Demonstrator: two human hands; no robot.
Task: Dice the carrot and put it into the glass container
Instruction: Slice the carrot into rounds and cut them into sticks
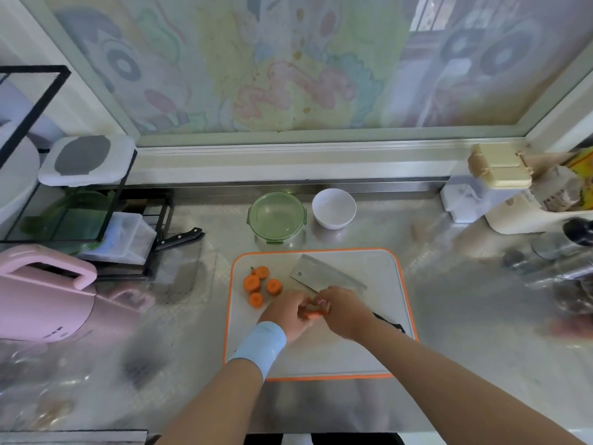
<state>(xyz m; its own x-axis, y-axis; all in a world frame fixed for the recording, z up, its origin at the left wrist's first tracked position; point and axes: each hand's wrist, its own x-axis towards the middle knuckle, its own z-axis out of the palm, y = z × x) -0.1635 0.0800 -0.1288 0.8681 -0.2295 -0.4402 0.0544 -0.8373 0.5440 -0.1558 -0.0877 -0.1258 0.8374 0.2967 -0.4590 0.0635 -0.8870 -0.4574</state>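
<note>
**A:** Where do your hands sit relative to the cutting board (pixel 378 316)?

**B:** Both are over its middle, meeting fingertip to fingertip. Your left hand (pixel 287 316), the one with the pale blue wristband (pixel 261 345), curls its fingers around a small carrot piece (pixel 313 314) that shows orange between the two hands. Your right hand (pixel 345 311) closes in on the same piece from the other side, fingers bent narrow and touching it.

**A:** Does your right hand hold the cleaver (pixel 324 277)?

**B:** No. The blade lies flat on the board just beyond your right knuckles, and its dark handle pokes out from under your right forearm. Whether the hand brushes the blade, I cannot tell.

**A:** And the rest of the carrot?

**B:** Four carrot chunks (pixel 261 285) stand in a loose cluster on the board's far left part, just beyond your left hand and apart from it.

**A:** The container?

**B:** The green glass container (pixel 276 216) stands on the steel counter (pixel 465 316) just past the board's far edge, with nothing orange in it. A white bowl (pixel 333 207) sits right beside it, also beyond the board.
</note>
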